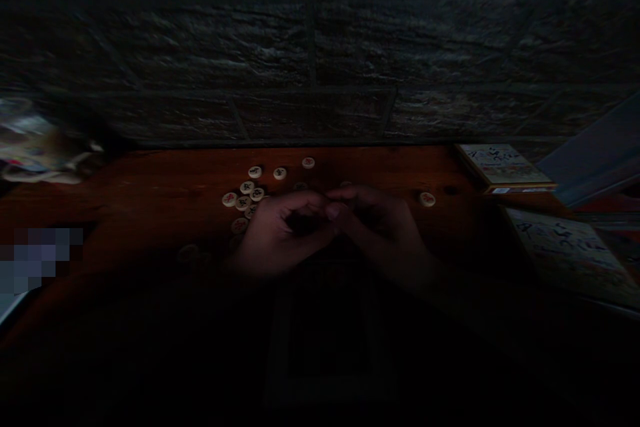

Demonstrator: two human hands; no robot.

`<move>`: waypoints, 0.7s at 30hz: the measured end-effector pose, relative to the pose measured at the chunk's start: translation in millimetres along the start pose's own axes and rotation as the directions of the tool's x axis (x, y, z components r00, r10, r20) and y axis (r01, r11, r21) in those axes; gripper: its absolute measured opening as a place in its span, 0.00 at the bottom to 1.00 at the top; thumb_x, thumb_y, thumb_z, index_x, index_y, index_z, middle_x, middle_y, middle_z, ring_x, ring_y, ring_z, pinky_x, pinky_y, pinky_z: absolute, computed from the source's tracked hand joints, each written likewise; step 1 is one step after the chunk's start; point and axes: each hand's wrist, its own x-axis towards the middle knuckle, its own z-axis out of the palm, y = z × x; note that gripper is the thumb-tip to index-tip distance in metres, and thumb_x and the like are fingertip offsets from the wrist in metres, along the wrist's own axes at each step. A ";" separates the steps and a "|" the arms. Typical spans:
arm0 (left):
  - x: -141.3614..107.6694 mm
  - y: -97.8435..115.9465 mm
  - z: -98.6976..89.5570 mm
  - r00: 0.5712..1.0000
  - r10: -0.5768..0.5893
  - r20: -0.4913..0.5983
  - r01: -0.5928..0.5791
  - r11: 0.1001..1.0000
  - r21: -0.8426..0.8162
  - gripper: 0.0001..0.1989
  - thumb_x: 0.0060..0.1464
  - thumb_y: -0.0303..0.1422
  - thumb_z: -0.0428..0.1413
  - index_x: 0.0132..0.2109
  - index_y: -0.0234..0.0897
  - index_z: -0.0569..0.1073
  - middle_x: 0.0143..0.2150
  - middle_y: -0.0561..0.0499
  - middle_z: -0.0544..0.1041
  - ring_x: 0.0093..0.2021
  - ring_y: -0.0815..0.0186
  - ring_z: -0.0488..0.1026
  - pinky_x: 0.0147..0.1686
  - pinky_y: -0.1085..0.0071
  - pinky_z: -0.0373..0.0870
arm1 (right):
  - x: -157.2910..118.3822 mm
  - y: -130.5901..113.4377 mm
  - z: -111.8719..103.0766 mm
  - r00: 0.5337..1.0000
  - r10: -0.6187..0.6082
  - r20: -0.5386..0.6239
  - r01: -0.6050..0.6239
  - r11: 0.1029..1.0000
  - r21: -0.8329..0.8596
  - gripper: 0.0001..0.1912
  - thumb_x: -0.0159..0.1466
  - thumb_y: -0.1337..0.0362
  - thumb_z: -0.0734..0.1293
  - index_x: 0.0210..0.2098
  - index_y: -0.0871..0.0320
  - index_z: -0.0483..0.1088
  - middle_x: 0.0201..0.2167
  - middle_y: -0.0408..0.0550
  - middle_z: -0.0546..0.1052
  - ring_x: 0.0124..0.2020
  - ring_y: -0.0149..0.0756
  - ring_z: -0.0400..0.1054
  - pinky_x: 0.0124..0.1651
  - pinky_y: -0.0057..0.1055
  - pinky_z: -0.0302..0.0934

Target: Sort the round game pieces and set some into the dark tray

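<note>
My left hand [280, 230] and my right hand [383, 227] meet over the wooden table, fingers curled and tips touching. Whatever they may hold is hidden in the dark between the fingers. Close beside my left hand lie several round xiangqi pieces, among them a red-marked piece [229, 199] and a black-marked piece [247, 187]. Behind the hands, a red-marked piece [309, 163] lies near the wall, with a black-marked piece [280, 173] to its left. Another red-marked piece [427, 199] rests alone, right of my right hand. Below the hands is a dim rectangular frame [280, 347], barely visible.
A stone-block wall [310, 47] borders the back of the wooden table [175, 170]. Two flat printed boxes, one farther back [500, 163] and one nearer [570, 253], lie at the right. A jar-like container [30, 140] stands at the far left, above a pixelated patch.
</note>
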 end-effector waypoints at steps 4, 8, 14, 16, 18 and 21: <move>-0.2 -0.4 0.0 1.000 0.013 -0.006 -0.013 1.000 0.003 0.03 0.58 0.28 0.65 0.38 0.34 0.78 0.33 0.49 0.83 0.32 0.68 0.79 0.33 0.75 0.76 | -0.3 -1.3 -0.5 1.000 0.006 0.000 -0.006 1.000 -0.007 0.09 0.69 0.59 0.72 0.46 0.57 0.79 0.39 0.45 0.83 0.39 0.33 0.78 0.43 0.30 0.71; -0.5 0.4 -0.4 0.999 0.033 -0.007 -0.033 0.999 0.007 0.03 0.57 0.26 0.64 0.40 0.34 0.79 0.34 0.50 0.83 0.33 0.68 0.80 0.33 0.75 0.75 | -0.8 -1.5 -0.5 1.000 -0.009 0.001 0.009 1.000 0.000 0.09 0.69 0.60 0.71 0.46 0.58 0.79 0.37 0.45 0.83 0.38 0.31 0.78 0.41 0.28 0.70; 2.0 2.7 -1.0 1.000 -0.017 -0.015 0.016 0.999 -0.046 0.02 0.62 0.28 0.61 0.39 0.35 0.79 0.31 0.52 0.82 0.30 0.71 0.77 0.30 0.78 0.72 | -1.8 -1.1 -0.2 0.999 -0.050 -0.011 0.050 0.999 -0.016 0.11 0.73 0.61 0.68 0.50 0.58 0.79 0.40 0.46 0.84 0.40 0.31 0.79 0.45 0.28 0.71; 3.0 3.5 -1.0 0.998 -0.055 -0.032 0.052 0.996 -0.077 0.03 0.61 0.29 0.61 0.38 0.35 0.80 0.29 0.53 0.80 0.28 0.71 0.76 0.28 0.78 0.71 | -2.1 -1.7 -0.5 0.999 -0.049 -0.015 0.049 0.998 -0.028 0.12 0.73 0.62 0.66 0.51 0.58 0.79 0.40 0.46 0.84 0.40 0.32 0.79 0.44 0.29 0.71; 3.7 4.3 -1.0 0.994 -0.094 -0.045 0.089 0.989 -0.117 0.03 0.61 0.29 0.62 0.39 0.35 0.80 0.30 0.53 0.81 0.28 0.70 0.77 0.28 0.78 0.72 | -2.2 -2.7 -1.3 0.999 -0.049 -0.006 0.049 0.998 -0.029 0.13 0.74 0.64 0.64 0.52 0.57 0.79 0.39 0.45 0.84 0.38 0.32 0.78 0.43 0.29 0.71; 4.2 5.8 -0.9 0.990 -0.133 -0.039 0.124 0.978 -0.169 0.05 0.61 0.31 0.61 0.38 0.34 0.80 0.31 0.52 0.81 0.29 0.69 0.77 0.29 0.78 0.73 | -2.4 -4.2 -2.2 0.999 -0.050 0.004 0.050 0.999 -0.011 0.14 0.73 0.67 0.63 0.52 0.56 0.79 0.37 0.44 0.84 0.37 0.31 0.78 0.41 0.28 0.71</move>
